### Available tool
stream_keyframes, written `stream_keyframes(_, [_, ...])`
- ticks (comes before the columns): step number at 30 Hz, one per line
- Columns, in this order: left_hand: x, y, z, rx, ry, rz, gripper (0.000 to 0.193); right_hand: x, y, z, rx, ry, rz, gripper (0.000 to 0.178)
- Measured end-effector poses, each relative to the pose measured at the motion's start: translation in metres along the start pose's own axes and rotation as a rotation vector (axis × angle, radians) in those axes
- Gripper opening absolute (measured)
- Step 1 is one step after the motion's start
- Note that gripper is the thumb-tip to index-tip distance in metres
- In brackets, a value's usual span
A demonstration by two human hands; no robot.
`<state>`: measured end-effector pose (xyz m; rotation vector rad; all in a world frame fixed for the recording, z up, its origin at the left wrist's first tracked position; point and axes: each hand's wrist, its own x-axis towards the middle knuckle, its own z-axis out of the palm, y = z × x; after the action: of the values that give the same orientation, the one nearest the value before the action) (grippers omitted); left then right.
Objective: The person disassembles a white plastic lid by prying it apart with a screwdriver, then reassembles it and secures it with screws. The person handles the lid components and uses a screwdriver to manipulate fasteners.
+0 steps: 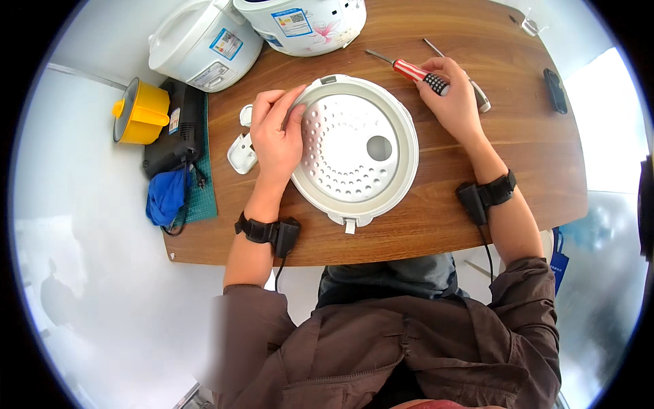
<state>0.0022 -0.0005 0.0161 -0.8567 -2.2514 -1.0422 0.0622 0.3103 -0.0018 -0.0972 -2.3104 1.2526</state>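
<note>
A round white rice cooker lid [411, 146] lies on the wooden table in front of me, its perforated metal inner plate [344, 150] facing up. A round hole shows at the plate's right side. My left hand [278, 136] grips the lid's left rim between thumb and bent fingers. To the right of the lid, my right hand [451, 95] has thumb and fingers closed around the striped and starred handle of a screwdriver [411, 71], its shaft pointing to the far left. A second screwdriver [482, 102] with a pale handle lies beside that hand, partly hidden by it.
Two white rice cookers [204, 48] stand at the back left. A yellow pot [146, 112] sits on a black case [178, 129], near a blue cloth [165, 198] and green mat [204, 184]. White plastic parts [241, 154] lie left of the lid; a black object [555, 91] lies far right.
</note>
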Motion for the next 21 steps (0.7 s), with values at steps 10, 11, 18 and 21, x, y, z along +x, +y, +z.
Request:
stream_keyframes(10, [0.001,0.001,0.002,0.052,0.013,0.020,0.025,-0.005,-0.005,0.000,-0.159,-0.149,-0.208,0.043])
stream_keyframes(11, [0.000,0.001,0.003,0.057,0.008,0.018,0.025,-0.006,-0.006,0.000,-0.164,-0.156,-0.205,0.044])
stream_keyframes(18, [-0.003,0.002,0.005,-0.024,-0.039,-0.149,0.025,-0.014,-0.041,-0.003,0.216,-0.213,-0.109,0.023])
stream_keyframes(21, [-0.001,0.003,0.007,-0.042,-0.070,-0.170,0.024,-0.022,-0.040,0.005,0.418,-0.416,0.005,0.046])
